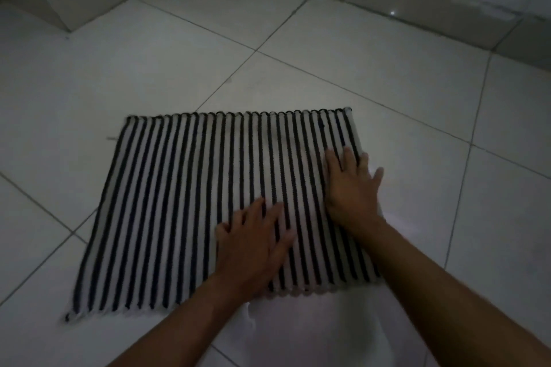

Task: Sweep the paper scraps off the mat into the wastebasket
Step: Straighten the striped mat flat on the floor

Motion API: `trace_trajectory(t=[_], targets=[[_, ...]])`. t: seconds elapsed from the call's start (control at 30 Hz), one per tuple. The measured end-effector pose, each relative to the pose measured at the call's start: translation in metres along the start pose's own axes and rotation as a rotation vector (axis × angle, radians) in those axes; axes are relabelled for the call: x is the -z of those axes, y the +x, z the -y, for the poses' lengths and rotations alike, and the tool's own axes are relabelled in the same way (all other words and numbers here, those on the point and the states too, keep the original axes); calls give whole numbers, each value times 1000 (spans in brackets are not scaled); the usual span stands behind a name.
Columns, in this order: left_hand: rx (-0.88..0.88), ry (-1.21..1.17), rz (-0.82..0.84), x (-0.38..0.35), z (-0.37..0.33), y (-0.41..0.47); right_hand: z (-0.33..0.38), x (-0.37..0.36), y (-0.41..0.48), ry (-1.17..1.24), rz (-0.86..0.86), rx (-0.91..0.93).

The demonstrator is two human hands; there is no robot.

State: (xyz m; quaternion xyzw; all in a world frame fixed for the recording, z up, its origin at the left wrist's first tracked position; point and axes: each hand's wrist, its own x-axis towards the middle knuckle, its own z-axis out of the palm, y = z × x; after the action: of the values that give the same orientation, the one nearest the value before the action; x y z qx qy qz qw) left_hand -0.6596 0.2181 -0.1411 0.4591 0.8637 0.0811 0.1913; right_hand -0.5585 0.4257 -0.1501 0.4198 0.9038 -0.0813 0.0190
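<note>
- My L hand (pixel 253 244) lies flat, palm down, on the mat (pixel 167 202); fingers (pixel 257 208) straight & spread, holding nothing
- My R hand (pixel 350 188) is also palm down & flat on the mat, up & to the right of the L fingertips; its fingers (pixel 347 158) are straight, slightly fanned, gripping nothing
- R little finger reaches past the mat's right edge, over the floor (pixel 402 92); the other R fingertips sit on the stripes just inside that edge
- Mat = black & white stripes, spread flat on the pale tiled floor; stripes run away from me, approx the same way my fingers point
- Most of the mat lies left of my L fingers; its far edge is well beyond the R fingertips, its near edge under my L wrist
- L forearm comes in from bottom centre, R from bottom right, crossing the mat's near right corner
- Behind my L wrist, between the forearms, a white patch (pixel 313 334) on the floor touches the mat's near edge; blurry, can't tell what it is
- Thin short strand (pixel 111 138) on the floor just off the mat's far left corner, well left of my fingers; too small to tell more
- Far beyond the fingertips: tiled skirting (pixel 402 0) along the wall w/ a tiny bright glint on it, & a tiled ledge (pixel 77 0) at far left
- Light is dim, hands a bit blurred
</note>
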Motion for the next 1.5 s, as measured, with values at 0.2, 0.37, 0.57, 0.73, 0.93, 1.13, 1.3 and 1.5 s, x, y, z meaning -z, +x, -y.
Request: trace_trajectory(t=[0.2, 0.37, 0.57, 0.73, 0.93, 1.13, 1.3, 1.5], targets=[[117, 77, 19, 18, 57, 4, 36, -13, -45, 127, 135, -53], [438, -1, 216, 28, 95, -16, 38, -15, -25, 28, 225, 218], [711, -185, 213, 58, 187, -40, 115, -7, -3, -62, 320, 382], [707, -205, 396, 100, 293, -106, 234, -19, -26, -68, 455, 468], [900, -154, 343, 104, 373, -219, 358, -12, -49, -143, 658, 665], [939, -376, 339, 92, 395, -297, 442, 1, -87, -346, 803, 705], [906, -443, 336, 90, 400, -295, 442, 5, -93, -439, 974, 732], [1009, -493, 289, 101, 420, -253, 461, -19, -47, -368, 917, 749]])
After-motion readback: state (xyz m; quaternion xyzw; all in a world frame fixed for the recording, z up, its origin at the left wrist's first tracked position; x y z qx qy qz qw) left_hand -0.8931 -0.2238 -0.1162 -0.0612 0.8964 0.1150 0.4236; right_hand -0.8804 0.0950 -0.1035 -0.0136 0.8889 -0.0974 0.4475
